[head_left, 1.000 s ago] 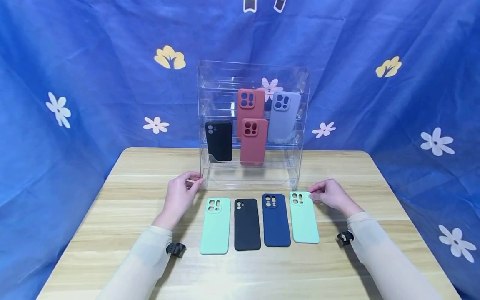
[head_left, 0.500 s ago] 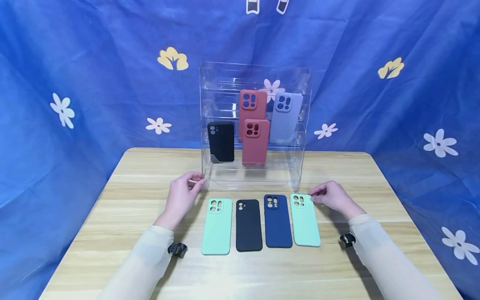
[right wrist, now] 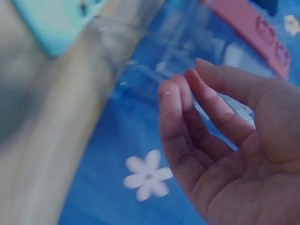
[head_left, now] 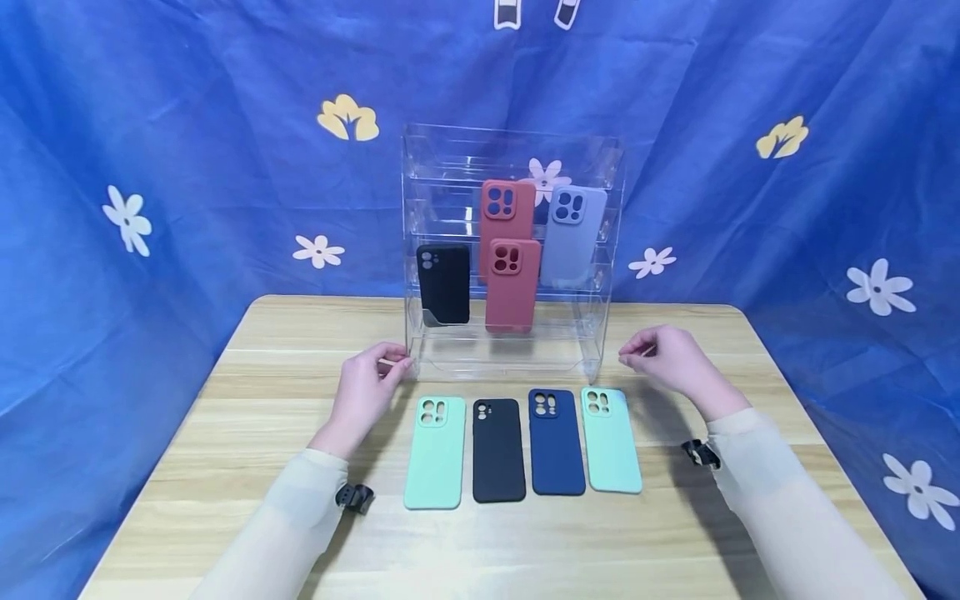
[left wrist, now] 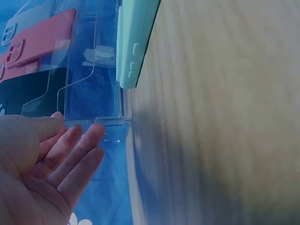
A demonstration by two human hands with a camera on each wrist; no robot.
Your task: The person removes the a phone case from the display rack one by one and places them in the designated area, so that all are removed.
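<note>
My left hand [head_left: 366, 390] is at the lower left corner of a clear acrylic tiered display rack [head_left: 510, 367], fingertips right at its side wall [left wrist: 93, 121]. My right hand [head_left: 671, 362] hovers just right of the rack, fingers loosely bent, holding nothing. Below it lies a mint phone case [head_left: 613, 446]. In a row to its left lie a navy phone case [head_left: 557, 450], a black phone case [head_left: 498, 454] and another mint phone case [head_left: 435, 458]. The rack bears a black phone case [head_left: 444, 287], two red phone cases [head_left: 512, 292] and a lavender phone case [head_left: 573, 242].
The rack stands toward the back of a wood-grain table [head_left: 300, 325]. Behind and at both sides hangs a blue curtain [head_left: 225, 167] printed with flowers. The rack's uppermost and bottom tiers show no cases.
My right hand has left the top corner of the right mint case and moved up and slightly right, beside the rack. My left hand has stayed at the rack's corner.
</note>
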